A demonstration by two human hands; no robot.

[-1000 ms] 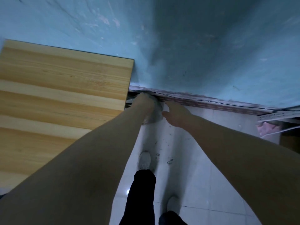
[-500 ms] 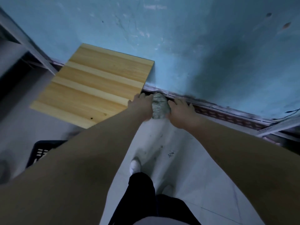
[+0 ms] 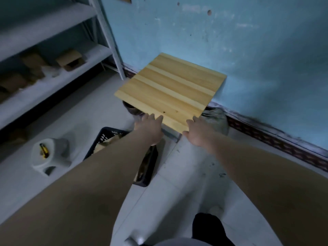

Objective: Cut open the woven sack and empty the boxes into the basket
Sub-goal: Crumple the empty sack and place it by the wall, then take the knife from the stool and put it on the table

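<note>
Small wooden table (image 3: pixel 170 91) against blue wall (image 3: pixel 248 50); white tiled floor (image 3: pixel 186 174). Left hand (image 3: pixel 150 128), right hand (image 3: pixel 198 132) at near edge, fingers spread, gripping nothing. Basket (image 3: pixel 106 137) below.

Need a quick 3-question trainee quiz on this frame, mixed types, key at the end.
1. True or false: both hands touch the near edge of the wooden tabletop.
2. Where does the yellow box cutter lie? A) in the basket B) on the white stool C) on the shelf
3. Fill in: the crumpled sack lies on the floor against the ____, to the right of the tabletop.

Key:
1. True: left hand and right hand rest fingers on that edge, neither closed on anything.
2. B, the white stool, left of the black basket.
3. wall.
</note>
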